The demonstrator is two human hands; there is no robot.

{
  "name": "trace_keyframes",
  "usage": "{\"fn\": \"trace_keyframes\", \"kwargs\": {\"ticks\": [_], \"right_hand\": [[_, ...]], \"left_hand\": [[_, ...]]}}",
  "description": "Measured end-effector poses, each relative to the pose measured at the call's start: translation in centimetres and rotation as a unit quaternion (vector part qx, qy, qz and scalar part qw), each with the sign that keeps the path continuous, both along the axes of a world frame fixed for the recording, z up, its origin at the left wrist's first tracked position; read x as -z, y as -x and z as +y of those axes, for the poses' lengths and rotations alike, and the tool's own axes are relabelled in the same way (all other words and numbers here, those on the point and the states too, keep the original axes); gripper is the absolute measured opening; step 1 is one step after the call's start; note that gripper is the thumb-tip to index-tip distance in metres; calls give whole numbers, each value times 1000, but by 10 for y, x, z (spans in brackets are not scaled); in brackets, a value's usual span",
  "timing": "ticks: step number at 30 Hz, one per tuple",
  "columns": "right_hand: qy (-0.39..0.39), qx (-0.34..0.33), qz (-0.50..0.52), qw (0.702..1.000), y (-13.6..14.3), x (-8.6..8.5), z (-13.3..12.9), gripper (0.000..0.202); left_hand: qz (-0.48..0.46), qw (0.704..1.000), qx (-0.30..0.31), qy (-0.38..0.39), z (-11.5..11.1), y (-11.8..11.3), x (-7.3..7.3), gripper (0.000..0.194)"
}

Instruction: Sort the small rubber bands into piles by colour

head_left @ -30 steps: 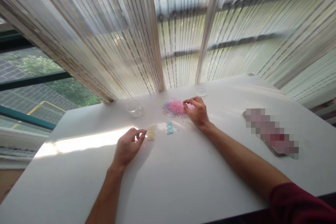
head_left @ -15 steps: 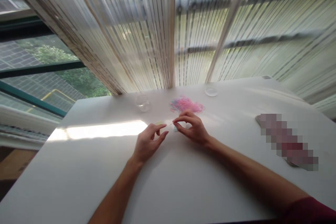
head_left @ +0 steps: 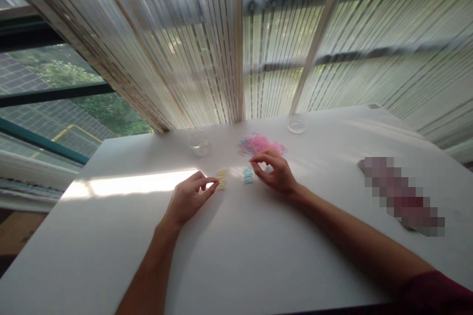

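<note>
Firstly, at the left side, the left hand (head_left: pixel 188 198) is low over the white tabletop (head_left: pixel 218 261), with its thumb and forefinger brought nearly together. If this narrow grip holds something, I cannot tell. Behind it is a clear round container (head_left: pixel 198 144), and just beside the fingertips is a short row of pale yellow pieces (head_left: pixel 222 180). I think these fingertips should press only lightly near the row, because such light pieces may be pushed out of line very easily.

Next comes a similar group of light blue pieces (head_left: pixel 247 175), and behind it lies a loose pink pile (head_left: pixel 261 144), bluish at its left edge. The right hand (head_left: pixel 275 173) is between them and a little to the right, its grip also narrow; a small piece could be hidden there (the fingers are too small in view to be certain). For good handling, I would take one piece by its middle and lower it straight, keeping the wrist calm.

Farther right, a clear round disc (head_left: pixel 296 127) lies near the back edge. At the far right, pixelation covers a long object (head_left: pixel 402 198). Nowhere can I read any brand, label or writing.
</note>
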State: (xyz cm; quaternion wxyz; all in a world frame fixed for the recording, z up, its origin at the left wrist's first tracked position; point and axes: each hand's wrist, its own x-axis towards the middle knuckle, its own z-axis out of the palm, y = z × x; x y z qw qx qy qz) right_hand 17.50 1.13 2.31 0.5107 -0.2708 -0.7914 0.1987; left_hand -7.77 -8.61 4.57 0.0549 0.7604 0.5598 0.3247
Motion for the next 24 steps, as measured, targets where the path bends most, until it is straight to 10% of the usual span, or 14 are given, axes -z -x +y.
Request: {"fn": "trace_keyframes", "kwargs": {"ticks": [7, 24], "right_hand": [[44, 125, 26, 991, -19, -1, 26, 10], [37, 183, -47, 981, -37, 11, 50, 13]], "left_hand": [[43, 997, 0, 71, -4, 15, 3, 18], [58, 995, 2, 85, -5, 7, -1, 16]]}}
